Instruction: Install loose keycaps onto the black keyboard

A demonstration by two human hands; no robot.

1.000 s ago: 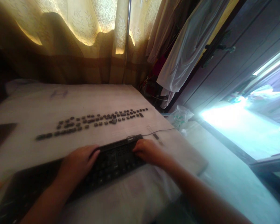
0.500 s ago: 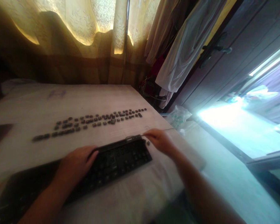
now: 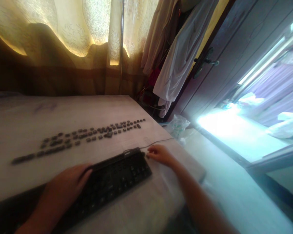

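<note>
Presently, the pale table point(image 3: 73, 112) spreads under and beyond the keyboard point(image 3: 119, 172), which lies slanted near me. My left hand point(image 3: 65, 182) is closed on the keyboard's far edge, thumb on top. My right hand point(image 3: 161, 154) was over its right end one second ago; now it is just off the far right corner, so that end is uncovered and only my left hand holds it. My right fingertips are drawn together, but I cannot tell if they grip something. From behind that corner a thin cable point(image 3: 158, 140) runs rightward. Beyond the keyboard, loose keys point(image 3: 109, 133) lie in uneven rows.
</note>
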